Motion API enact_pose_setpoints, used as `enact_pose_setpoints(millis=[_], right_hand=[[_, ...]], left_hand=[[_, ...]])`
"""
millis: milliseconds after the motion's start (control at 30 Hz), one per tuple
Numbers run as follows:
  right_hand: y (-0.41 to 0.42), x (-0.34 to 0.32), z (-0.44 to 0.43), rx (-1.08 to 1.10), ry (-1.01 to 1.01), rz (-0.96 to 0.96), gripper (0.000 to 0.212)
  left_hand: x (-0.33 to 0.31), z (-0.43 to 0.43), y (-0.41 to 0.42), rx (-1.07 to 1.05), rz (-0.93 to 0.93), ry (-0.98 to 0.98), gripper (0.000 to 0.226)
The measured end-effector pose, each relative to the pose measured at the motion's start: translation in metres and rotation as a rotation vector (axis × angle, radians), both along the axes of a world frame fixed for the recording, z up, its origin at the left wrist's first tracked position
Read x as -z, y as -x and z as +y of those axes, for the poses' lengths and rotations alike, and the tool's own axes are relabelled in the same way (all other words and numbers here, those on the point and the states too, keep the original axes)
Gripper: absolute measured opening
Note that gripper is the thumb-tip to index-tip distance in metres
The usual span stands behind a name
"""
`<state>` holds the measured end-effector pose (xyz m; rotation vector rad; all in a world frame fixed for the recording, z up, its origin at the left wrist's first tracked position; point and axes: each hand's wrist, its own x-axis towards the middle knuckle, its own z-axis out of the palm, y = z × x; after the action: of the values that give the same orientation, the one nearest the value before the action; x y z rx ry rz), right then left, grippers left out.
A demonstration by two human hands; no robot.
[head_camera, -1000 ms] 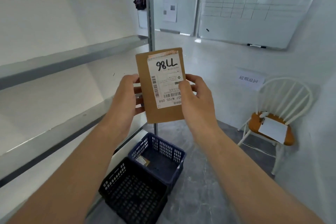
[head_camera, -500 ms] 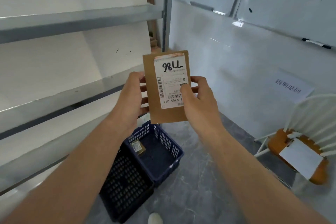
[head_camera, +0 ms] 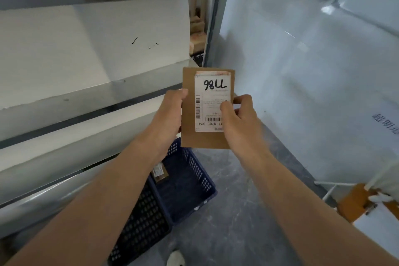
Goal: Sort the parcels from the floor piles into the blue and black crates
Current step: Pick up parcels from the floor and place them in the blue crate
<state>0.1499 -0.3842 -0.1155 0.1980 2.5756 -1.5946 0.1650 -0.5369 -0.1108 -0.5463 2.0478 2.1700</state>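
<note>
the left hand (head_camera: 167, 116) and right hand (head_camera: 239, 123) each gripped an edge of the flat brown cardboard parcel (head_camera: 208, 110), upright between them. dropped from there, it might glance off the blue plastic crate (head_camera: 201, 179) below, or land in the black plastic crate (head_camera: 138, 227) beside it. grey metal shelving (head_camera: 90, 101) crowded the left hand.

Brown parcel (head_camera: 207, 141) is showing matt cardboard w/ white paper label (head_camera: 212, 101). Both blue crate (head_camera: 201, 179) and black crate (head_camera: 140, 222) are looking perforated plastic, semi-matt. Grey shelf (head_camera: 86, 101) is reading dull metal; floor (head_camera: 248, 211) smooth, marbled.
</note>
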Motion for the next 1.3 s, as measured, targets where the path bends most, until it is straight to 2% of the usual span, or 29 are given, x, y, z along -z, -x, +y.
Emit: enact_pose_setpoints(millis=[100,267,433,567,800,1000,1167,1300], right_hand=[[0.042,0.014,-0.010,-0.045,0.016,-0.008,0.010],[0.106,0.047,-0.024,-0.162,-0.030,-0.033,0.023],[0.182,0.092,-0.021,-0.370,0.011,-0.130,0.025],[0.234,0.142,-0.006,-0.537,-0.006,-0.239,0.025],[0.292,0.217,0.008,-0.677,-0.078,-0.347,0.026],[0.300,0.296,-0.008,-0.692,-0.058,-0.440,0.025],[0.293,0.381,-0.024,-0.610,0.016,-0.526,0.045],[0.287,0.453,-0.028,-0.581,0.087,-0.550,0.032]], left_hand=[[0.011,-0.008,0.033,-0.058,-0.023,-0.003,0.043],[0.035,-0.012,0.074,-0.174,-0.089,-0.004,0.044],[0.071,-0.002,0.123,-0.367,-0.200,-0.014,0.044],[0.111,0.026,0.156,-0.479,-0.298,0.004,0.045],[0.176,0.043,0.191,-0.591,-0.533,-0.089,0.046],[0.242,0.029,0.207,-0.608,-0.611,-0.124,0.047],[0.324,0.011,0.207,-0.696,-0.667,-0.174,0.049],[0.401,0.006,0.203,-0.780,-0.666,-0.257,0.051]])
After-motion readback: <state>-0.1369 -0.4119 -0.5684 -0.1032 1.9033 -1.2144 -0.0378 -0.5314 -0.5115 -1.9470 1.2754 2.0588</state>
